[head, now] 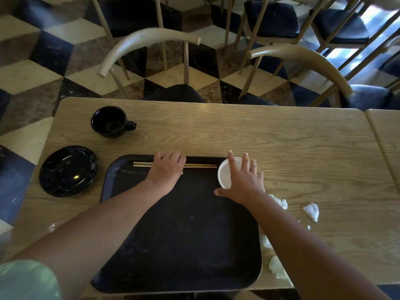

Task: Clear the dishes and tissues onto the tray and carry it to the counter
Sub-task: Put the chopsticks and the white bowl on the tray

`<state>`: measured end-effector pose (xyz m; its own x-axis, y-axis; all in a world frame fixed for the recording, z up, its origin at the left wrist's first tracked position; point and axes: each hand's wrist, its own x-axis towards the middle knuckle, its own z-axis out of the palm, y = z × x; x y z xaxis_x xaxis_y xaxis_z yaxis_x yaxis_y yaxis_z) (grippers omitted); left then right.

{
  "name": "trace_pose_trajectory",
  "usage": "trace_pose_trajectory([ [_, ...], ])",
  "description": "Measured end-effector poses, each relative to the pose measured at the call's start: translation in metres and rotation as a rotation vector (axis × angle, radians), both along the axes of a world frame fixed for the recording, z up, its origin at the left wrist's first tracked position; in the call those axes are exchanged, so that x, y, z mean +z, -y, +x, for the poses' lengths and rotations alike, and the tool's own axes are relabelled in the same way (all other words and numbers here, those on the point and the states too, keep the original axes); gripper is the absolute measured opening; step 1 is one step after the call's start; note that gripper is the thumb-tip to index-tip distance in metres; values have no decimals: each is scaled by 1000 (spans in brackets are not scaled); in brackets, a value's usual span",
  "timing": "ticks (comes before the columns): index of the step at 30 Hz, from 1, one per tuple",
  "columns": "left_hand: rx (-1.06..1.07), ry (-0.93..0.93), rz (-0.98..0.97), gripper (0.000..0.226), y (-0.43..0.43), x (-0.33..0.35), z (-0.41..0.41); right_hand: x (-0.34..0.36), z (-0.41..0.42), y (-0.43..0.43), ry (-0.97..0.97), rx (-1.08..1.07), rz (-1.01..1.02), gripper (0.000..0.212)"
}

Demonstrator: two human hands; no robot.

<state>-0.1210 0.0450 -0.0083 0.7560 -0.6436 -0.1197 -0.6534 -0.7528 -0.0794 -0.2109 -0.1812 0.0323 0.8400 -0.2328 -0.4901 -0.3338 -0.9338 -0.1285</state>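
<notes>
A black tray lies on the wooden table in front of me. Two wooden chopsticks lie along its far edge, and my left hand rests curled on top of them. A small white bowl sits at the tray's far right corner; my right hand is spread over its right side, fingers apart. A black mug and a black plate stand on the table left of the tray. Crumpled white tissues lie right of the tray, partly hidden by my right forearm.
The wooden table abuts a second table at the right. Two wooden chairs with dark seats stand at the far side, more chairs behind them on a checkered floor.
</notes>
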Motion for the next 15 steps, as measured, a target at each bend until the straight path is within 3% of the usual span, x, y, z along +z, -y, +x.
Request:
trace_pose_trajectory([
  [8,308,-166,-147,39,-15,50,-64,48,-50,4,168,30,42,72],
  [15,569,-162,-349,32,-46,71,-143,53,-109,2,228,1,163,42],
])
